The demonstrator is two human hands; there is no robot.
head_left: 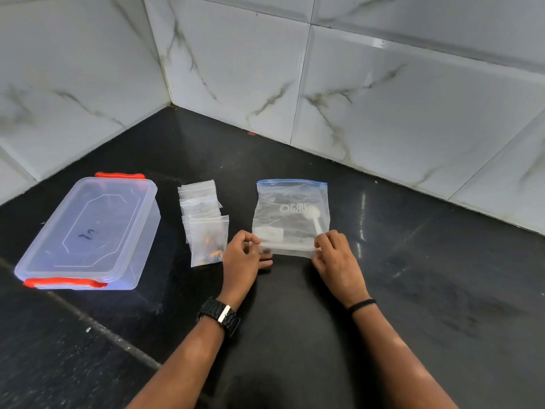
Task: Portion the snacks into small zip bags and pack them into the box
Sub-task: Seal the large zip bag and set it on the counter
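So far, several small zip bags [206, 225] are filled beside the still-lidded box [88, 231]; the large bag [290, 216], mid-tabletop, is pinched at its near edge by left hand [240, 258] and right hand [336, 255], nothing packed yet

a home kitchen corner: black stone counter [383, 261] meeting glossy marble-look wall tiles [383, 98].

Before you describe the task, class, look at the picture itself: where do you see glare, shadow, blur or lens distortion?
Head view: bright glare streaks lie on the black counter right of the large zip bag and on the wall tiles; the tile joints bow, a wide-angle effect; the forearms at the bottom edge look soft; the clear box casts only a faint shadow.
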